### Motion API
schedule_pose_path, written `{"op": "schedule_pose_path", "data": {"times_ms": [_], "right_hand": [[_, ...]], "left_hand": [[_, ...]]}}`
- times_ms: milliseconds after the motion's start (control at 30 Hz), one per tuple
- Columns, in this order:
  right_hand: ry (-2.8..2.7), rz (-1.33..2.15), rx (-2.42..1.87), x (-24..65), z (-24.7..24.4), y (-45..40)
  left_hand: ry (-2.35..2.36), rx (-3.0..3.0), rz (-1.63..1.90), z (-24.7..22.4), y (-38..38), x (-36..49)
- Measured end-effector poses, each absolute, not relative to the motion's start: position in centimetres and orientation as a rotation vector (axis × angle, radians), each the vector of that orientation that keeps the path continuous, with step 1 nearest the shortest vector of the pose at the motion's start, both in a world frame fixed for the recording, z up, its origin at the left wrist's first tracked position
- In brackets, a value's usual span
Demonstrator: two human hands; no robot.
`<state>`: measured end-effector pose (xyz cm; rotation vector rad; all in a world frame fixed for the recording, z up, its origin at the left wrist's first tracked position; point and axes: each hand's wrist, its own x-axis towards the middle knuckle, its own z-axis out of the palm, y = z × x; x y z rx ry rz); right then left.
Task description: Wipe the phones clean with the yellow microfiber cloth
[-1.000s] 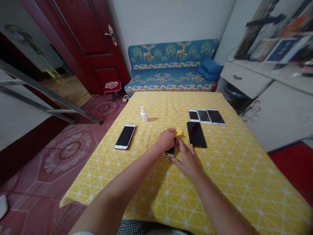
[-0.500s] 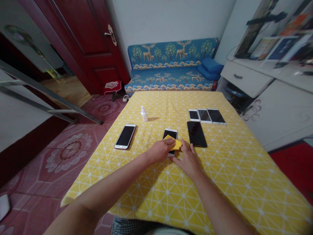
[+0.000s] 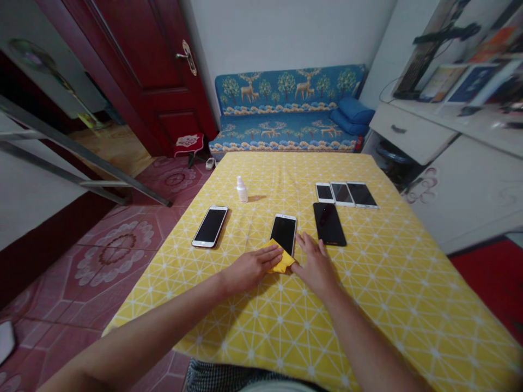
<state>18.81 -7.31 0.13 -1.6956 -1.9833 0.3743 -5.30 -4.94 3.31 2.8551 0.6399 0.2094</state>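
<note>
Yellow-clothed counter (image 3: 368,283): left hand (image 3: 245,269) pinches a cloth (image 3: 278,258) at the phone's (image 3: 283,232) near end; right hand (image 3: 316,267), flat and open, steadies it.

Table (image 3: 388,305): carries all items.
Left edge: phone (image 3: 210,226).
Far left of centre: bottle (image 3: 242,190).
Centre: phone (image 3: 283,233), cloth (image 3: 279,260) at its near end.
Right of centre: phone (image 3: 329,224).
Behind it: three phones (image 3: 343,194) in a row.

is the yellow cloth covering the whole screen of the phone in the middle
No: the yellow cloth sits under the left hand at the near end of the white phone, whose dark screen is almost all bare.
</note>
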Motion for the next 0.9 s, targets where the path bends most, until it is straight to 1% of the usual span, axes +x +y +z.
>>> {"op": "schedule_pose_path", "data": {"times_ms": [200, 433, 633, 767, 900], "right_hand": [[-2.011, 0.381, -1.686, 18.8, 0.3, -7.4], [-2.095, 0.397, -1.712, 18.6, 1.1, -7.8], [-2.089, 0.431, -1.728, 18.7, 1.5, -7.8], [-2.064, 0.421, -1.708, 18.7, 1.3, -7.7], [-2.054, 0.383, -1.684, 18.7, 0.8, -7.6]], "left_hand": [[0.711, 2.834, 0.206, 3.6, -5.6, -6.4], [0.625, 2.838, 0.197, 3.4, -4.8, -3.5], [0.683, 2.798, 0.204, 3.1, -5.1, -2.6], [0.812, 2.733, 0.313, 2.4, -6.1, -5.2], [0.953, 2.661, 0.546, 1.4, -6.7, -7.1]]}}
